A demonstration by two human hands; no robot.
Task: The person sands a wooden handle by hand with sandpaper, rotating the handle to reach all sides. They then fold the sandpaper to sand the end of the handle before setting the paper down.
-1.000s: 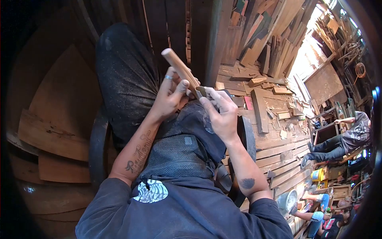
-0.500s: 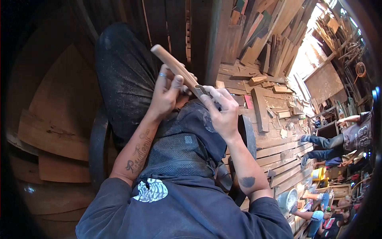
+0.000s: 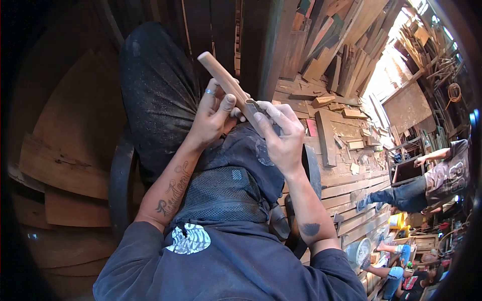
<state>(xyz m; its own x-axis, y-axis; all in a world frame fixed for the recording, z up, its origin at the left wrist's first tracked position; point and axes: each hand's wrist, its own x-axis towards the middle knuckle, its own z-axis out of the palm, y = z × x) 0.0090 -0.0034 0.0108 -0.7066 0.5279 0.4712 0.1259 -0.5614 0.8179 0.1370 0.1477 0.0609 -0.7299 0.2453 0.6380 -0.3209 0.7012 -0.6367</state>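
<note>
A smooth, slightly curved wooden stick (image 3: pixel 221 74) is held at a slant above my lap. My left hand (image 3: pixel 213 113), with a ring on one finger, is closed around its middle, thumb on the near side. At the lower end of the stick, my right hand (image 3: pixel 283 131) pinches a folded brown piece of sandpaper (image 3: pixel 252 106) against the wood. The fingers of my right hand hide that end of the stick and part of the sandpaper.
Wood offcuts (image 3: pixel 326 102) and a long block (image 3: pixel 326 138) lie on the slatted floor to the right. Boards (image 3: pixel 346 60) lean behind them. A metal bucket (image 3: pixel 358 251) and yellow bucket (image 3: pixel 396 220) stand near other people. Large curved wooden panels (image 3: pixel 65 165) are at left.
The stick and both hands have shifted slightly, its upper end moving up and to the right. A person at the right has moved a leg.
</note>
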